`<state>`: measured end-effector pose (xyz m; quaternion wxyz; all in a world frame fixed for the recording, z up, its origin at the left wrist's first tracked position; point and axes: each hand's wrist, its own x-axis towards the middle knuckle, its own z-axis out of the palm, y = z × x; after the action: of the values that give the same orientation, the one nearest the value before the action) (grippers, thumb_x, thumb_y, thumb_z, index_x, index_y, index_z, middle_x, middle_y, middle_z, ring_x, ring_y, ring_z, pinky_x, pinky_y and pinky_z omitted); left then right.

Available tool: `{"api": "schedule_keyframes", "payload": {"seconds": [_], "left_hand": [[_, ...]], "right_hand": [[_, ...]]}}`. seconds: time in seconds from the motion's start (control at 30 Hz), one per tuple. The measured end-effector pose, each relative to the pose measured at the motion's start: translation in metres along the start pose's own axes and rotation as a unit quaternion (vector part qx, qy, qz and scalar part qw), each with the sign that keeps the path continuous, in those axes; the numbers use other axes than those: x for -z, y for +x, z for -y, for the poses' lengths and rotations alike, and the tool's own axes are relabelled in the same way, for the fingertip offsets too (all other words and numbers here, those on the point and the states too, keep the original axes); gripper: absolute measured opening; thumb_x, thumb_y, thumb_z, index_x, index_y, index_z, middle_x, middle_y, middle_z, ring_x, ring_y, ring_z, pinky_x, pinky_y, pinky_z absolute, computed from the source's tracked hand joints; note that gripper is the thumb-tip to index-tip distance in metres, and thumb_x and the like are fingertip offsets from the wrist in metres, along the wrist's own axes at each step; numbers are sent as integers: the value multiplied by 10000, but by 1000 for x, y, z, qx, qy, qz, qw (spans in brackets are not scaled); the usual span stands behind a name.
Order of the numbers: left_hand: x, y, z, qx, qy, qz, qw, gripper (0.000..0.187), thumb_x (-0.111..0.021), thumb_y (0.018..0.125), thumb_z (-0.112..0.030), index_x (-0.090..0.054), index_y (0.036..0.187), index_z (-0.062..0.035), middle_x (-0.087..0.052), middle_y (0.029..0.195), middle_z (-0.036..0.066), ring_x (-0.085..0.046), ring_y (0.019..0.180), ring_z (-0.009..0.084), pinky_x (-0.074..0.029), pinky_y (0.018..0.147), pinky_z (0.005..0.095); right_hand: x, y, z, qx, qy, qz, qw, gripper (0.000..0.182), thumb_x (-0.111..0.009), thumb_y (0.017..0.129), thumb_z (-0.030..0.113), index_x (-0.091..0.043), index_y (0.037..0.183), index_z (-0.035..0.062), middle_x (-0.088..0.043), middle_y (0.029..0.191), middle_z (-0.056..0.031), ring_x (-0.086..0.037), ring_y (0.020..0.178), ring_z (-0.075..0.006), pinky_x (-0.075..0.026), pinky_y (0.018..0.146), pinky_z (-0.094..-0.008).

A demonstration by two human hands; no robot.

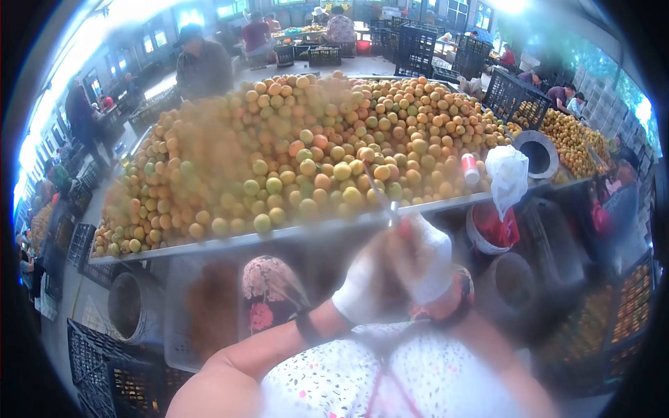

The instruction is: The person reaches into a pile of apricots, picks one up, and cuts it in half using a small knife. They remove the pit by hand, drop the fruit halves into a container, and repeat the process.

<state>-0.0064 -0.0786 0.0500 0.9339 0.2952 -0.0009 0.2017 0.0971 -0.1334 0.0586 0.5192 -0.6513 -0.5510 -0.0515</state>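
Where the floor shows at eight o'clock: black crates (pixel 87 359) and a pale bucket (pixel 141 306) stand beside a shallow bin (pixel 178 348) with something brown inside.
Fruit: orange, yellow and greenish pieces (pixel 272 184) lie loose in a broad heap, sweeping from nine o'clock through twelve to between two and three, up to the near rim of the metal-edged table (pixel 209 246).
Person beyond the heap: someone in dark clothing (pixel 202 70) stands between ten and eleven o'clock.
Left hand: white-gloved (pixel 357 282), just past five o'clock, close against the other hand; its fingers are blurred, so I cannot tell how wide they are or whether they grip anything.
Slim item: it rises from between the hands towards the fruit, thin and slightly curved (pixel 380 196), with a reddish part near its base.
Right hand: also white-gloved (pixel 432 254), between four and five o'clock, with the item's base near its fingers; its opening and grip cannot be told.
Table's right end: a red-and-white container (pixel 470 169) and a crumpled white bag (pixel 507 174) sit just above three o'clock.
Crates at the right: fruit fills some (pixel 634 306) between three and four o'clock.
Progress: judging by the near table, much fruit is loose and some is crated; the share already handled cannot be told.
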Motion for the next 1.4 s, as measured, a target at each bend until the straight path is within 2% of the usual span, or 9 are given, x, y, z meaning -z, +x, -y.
{"api": "schedule_keyframes", "payload": {"seconds": [0.13, 0.17, 0.23, 0.37, 0.53, 0.67, 0.83, 1.07, 1.4], "left_hand": [[39, 8, 31, -64, 153, -101, 981, 357, -521, 974, -502, -581, 1031, -155, -592, 808, -2, -570, 597, 158, -461, 505, 279], [39, 16, 9, 20, -7, 143, 990, 351, -546, 968, -464, -582, 1064, -127, -629, 923, 26, -622, 740, 181, -537, 669, 316], [41, 19, 4, 55, 4, -175, 983, 341, -521, 982, -429, -582, 1089, -111, -643, 1018, 66, -640, 859, 202, -539, 825, 360], [82, 28, -8, -36, 87, -81, 992, 352, -424, 1022, -390, -571, 1134, -90, -631, 1136, 104, -617, 1008, 254, -513, 893, 439], [96, 27, 6, -29, 175, -140, 974, 373, -405, 1030, -359, -552, 1226, -78, -623, 1203, 105, -599, 1115, 260, -497, 946, 447], [97, 27, 5, -67, 349, -228, 906, 390, -418, 1025, -351, -538, 1272, -75, -625, 1195, 102, -599, 1108, 251, -494, 955, 426], [52, 10, -15, 22, -36, -26, 999, 514, -493, 959, -341, -439, 1349, -9, -641, 1031, 198, -637, 883, 281, -529, 800, 345], [37, 9, -9, 19, 85, -52, 995, 578, -408, 996, -495, -487, 1321, -23, -619, 955, 161, -569, 685, 212, -411, 565, 275], [36, 7, 0, -23, 113, -91, 989, 343, -523, 967, -205, -512, 1258, -22, -598, 1118, 112, -585, 991, 196, -477, 873, 315]], "right_hand": [[-5, 6, -7, 195, -39, 46, 979, 89, -674, 826, 95, -599, 852, 55, -586, 731, -128, -620, 632, -306, -491, 546, -354], [-6, 7, -13, 184, -42, 45, 981, 89, -674, 826, 95, -599, 852, 55, -586, 731, -128, -620, 632, -306, -491, 546, -354], [-10, 7, -32, 72, 137, 1, 988, 99, -657, 880, 118, -587, 877, 49, -566, 715, -77, -579, 589, -213, -460, 527, -320], [-16, 2, -51, -155, 276, -168, 934, 116, -593, 973, 148, -590, 941, 37, -572, 757, -25, -521, 695, -48, -418, 577, -238], [-27, -7, -33, 14, 50, -29, 998, 189, -723, 799, 94, -642, 956, 27, -641, 902, -167, -639, 812, -346, -519, 701, -384], [-4, 2, -35, 71, -20, -74, 995, 146, -712, 839, 91, -648, 952, 24, -643, 881, -165, -648, 769, -324, -514, 665, -368], [24, -3, -32, -34, -4, -108, 994, 112, -668, 909, 105, -644, 966, 12, -654, 812, -127, -620, 597, -252, -477, 584, -287], [39, -4, 7, -206, 494, -93, 840, 159, -577, 967, 177, -599, 966, 20, -672, 852, -80, -553, 608, -73, -425, 512, -212], [18, -17, -3, -211, 360, -21, 909, 292, -527, 1017, 223, -613, 819, 26, -694, 899, -104, -623, 766, -126, -490, 693, -239]]}}
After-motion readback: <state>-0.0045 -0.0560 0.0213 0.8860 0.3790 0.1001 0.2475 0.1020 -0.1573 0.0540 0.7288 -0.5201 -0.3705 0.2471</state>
